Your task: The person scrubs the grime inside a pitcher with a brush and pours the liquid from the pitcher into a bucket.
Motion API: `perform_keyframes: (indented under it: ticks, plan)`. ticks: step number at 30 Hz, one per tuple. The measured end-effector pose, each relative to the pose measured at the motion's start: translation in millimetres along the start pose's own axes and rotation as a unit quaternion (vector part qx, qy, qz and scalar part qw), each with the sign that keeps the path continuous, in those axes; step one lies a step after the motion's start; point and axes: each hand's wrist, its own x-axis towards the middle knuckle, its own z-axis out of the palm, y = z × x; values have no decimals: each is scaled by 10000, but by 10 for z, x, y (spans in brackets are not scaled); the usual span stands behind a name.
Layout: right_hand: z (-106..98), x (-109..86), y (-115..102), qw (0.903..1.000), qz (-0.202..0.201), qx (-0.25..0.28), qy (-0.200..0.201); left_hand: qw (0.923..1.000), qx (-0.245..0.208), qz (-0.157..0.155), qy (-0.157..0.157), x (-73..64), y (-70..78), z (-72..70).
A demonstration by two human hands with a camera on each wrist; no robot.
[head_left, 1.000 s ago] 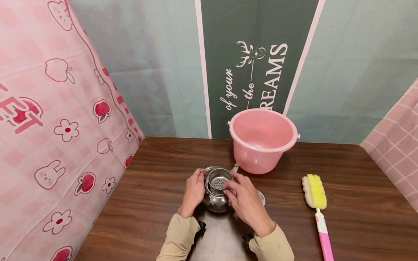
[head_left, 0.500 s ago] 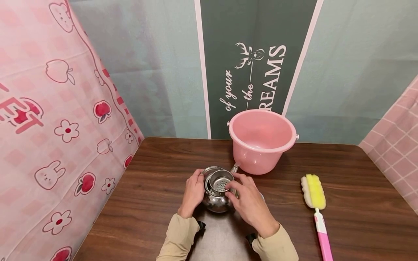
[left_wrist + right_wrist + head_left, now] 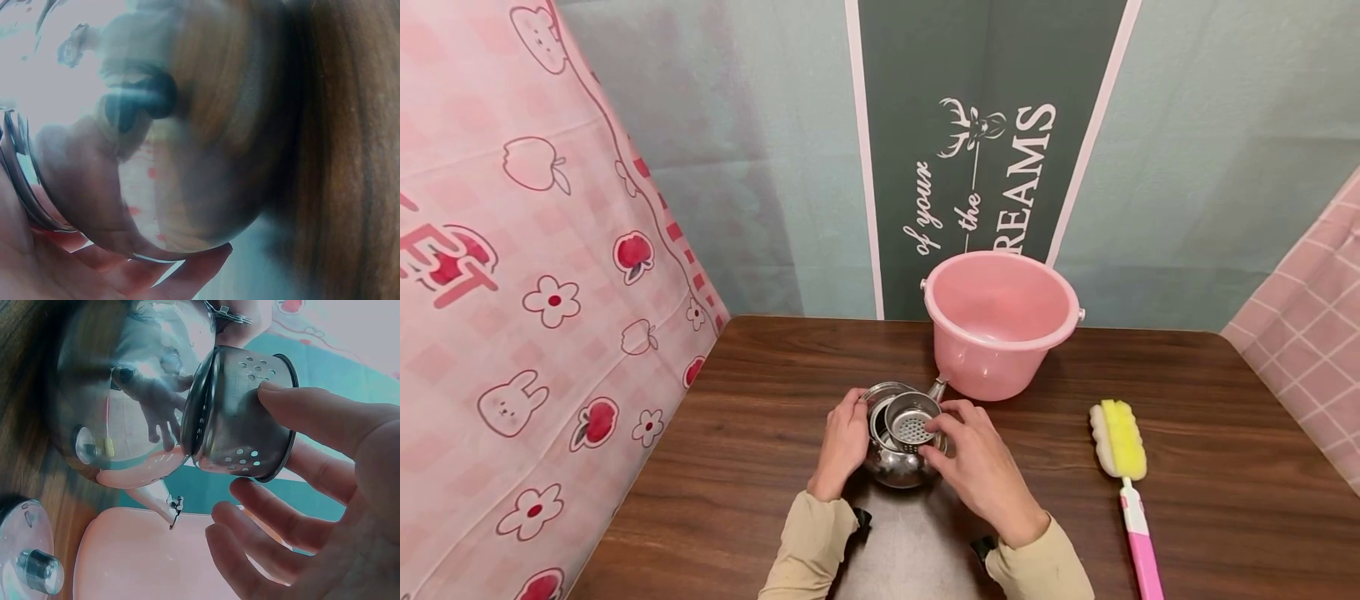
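Observation:
A shiny steel teapot (image 3: 898, 473) stands on the wooden table, its spout (image 3: 937, 388) toward the bucket. My left hand (image 3: 844, 442) grips it on the left side; in the left wrist view, curled fingers (image 3: 119, 269) lie along its round body. A perforated metal tea strainer (image 3: 913, 423) sits tilted over the pot's mouth. My right hand (image 3: 985, 467) pinches the strainer's rim between thumb and fingers. From the right wrist view, the strainer's holed wall (image 3: 247, 412) stands out above the pot's opening. The knobbed lid (image 3: 28, 550) lies on the table beside the pot, hidden by my right hand in the head view.
Just behind the teapot is a pink bucket (image 3: 992, 371). A sponge brush (image 3: 1120, 442) with a yellow and white head and pink handle lies at the right. Hanging cloths back the table, with a pink patterned one (image 3: 550, 350) at the left.
My right hand has shifted slightly right, and the strainer has moved with it, tilting more over the pot's mouth. The lid's edge has gone behind the right hand. My left hand stays put.

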Motion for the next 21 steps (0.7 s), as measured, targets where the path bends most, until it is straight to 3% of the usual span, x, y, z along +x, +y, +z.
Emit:
perform_keyframes:
  ticks: [21]
  plan:
    - [-51,-28,96,9985,-100,499,213,10000,-7,-64,-37,0,13,-1]
